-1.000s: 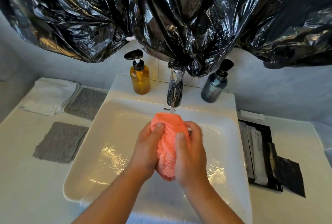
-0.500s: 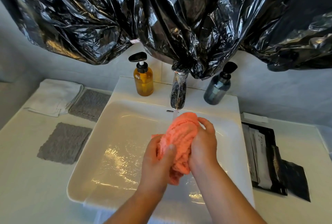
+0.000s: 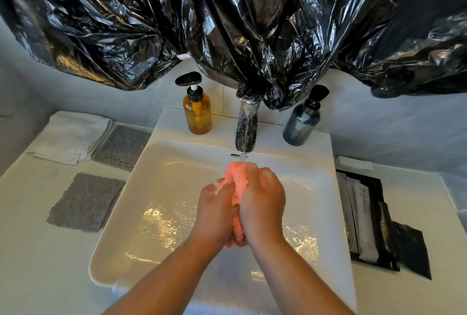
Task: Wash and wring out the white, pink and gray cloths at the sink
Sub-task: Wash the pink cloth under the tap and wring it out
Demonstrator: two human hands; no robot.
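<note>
The wet pink cloth (image 3: 238, 178) is bunched between both hands over the white sink (image 3: 161, 163), its top under the water stream from the chrome faucet (image 3: 246, 132). My left hand (image 3: 214, 211) and my right hand (image 3: 262, 203) both grip the cloth, palms pressed together, hiding most of it. A folded white cloth (image 3: 70, 137) lies on the counter at the far left. One gray cloth (image 3: 121, 146) lies next to it and a second gray cloth (image 3: 86, 202) lies nearer on the counter.
An amber pump bottle (image 3: 197, 109) and a dark blue pump bottle (image 3: 302, 122) flank the faucet. Crinkled black plastic (image 3: 227, 16) hangs above the sink. A black tray with packets (image 3: 364, 216) sits on the counter at the right.
Both hands have closed in around the pink cloth and squeezed it into a tighter bundle. The right hand has come down from the cloth's top to level with the left.
</note>
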